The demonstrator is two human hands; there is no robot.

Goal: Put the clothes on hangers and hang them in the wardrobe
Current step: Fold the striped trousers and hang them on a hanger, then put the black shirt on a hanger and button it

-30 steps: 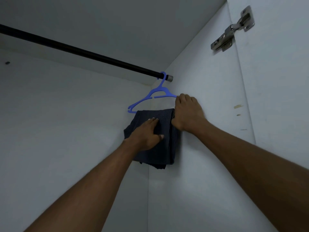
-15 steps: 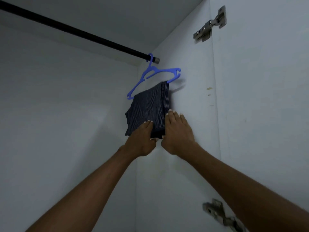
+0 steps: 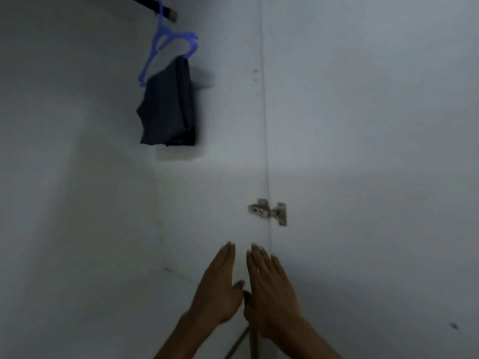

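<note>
On the left, the pale white back panel of the wardrobe (image 3: 64, 177) is filling the view with bare, open room below and beside the hanging item. At the top, a dark round rail (image 3: 147, 1) is running out of frame, only its end and metal cap showing. A blue plastic hanger (image 3: 168, 45) is hooking over that rail just beside the cap, and a folded dark navy garment (image 3: 168, 107) is draping over its lower bar, hanging close to the right side panel and casting a shadow there. The hanger is looking tilted, its left arm dipping lower; motion blur is making its outline soft.

Lower and to the right, the left hand (image 3: 217, 291) is reaching upward with its fingers (image 3: 228, 255) straight and released, holding nothing, well apart from the garment. Just beside it, thumbs nearly touching, the right hand (image 3: 272, 294) is also extending flat, its fingers (image 3: 259, 260) relaxed and empty. Both forearms are being cut off by the bottom edge.

Above the right hand, a silver metal hinge (image 3: 269, 211) is sitting across the seam between the side panel and the white wardrobe door (image 3: 375, 151), which is filling the right side. A second hinge at the top edge is barely showing. Something thin and dark between the wrists is too blurred to identify.
</note>
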